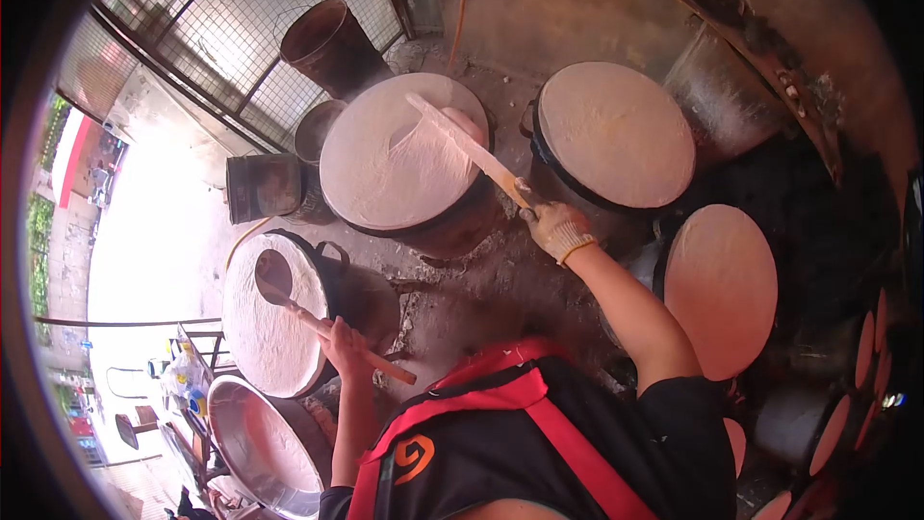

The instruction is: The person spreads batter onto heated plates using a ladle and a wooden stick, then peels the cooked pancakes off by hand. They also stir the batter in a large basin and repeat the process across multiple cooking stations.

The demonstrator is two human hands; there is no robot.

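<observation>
My left hand (pixel 344 345) grips the wooden handle of a ladle (pixel 273 276), whose bowl rests on the white-coated top of a round steamer drum (pixel 265 347) at the lower left. My right hand (pixel 556 228), in a light glove, holds a long flat wooden stick (pixel 470 147). The stick reaches across a second drum (pixel 358 166) and lies under a thin pale sheet (pixel 433 169) that is partly lifted off its top. A third drum (pixel 616 130) with a white top stands to the right of it, untouched.
A metal basin (pixel 252 433) of white batter sits at the bottom left. A round pinkish lid (pixel 722 289) lies by my right arm, with more discs stacked at the right edge. Rusty buckets (pixel 332 43) and a wire mesh fence (pixel 231 19) stand behind the drums. The floor between the drums is dirty.
</observation>
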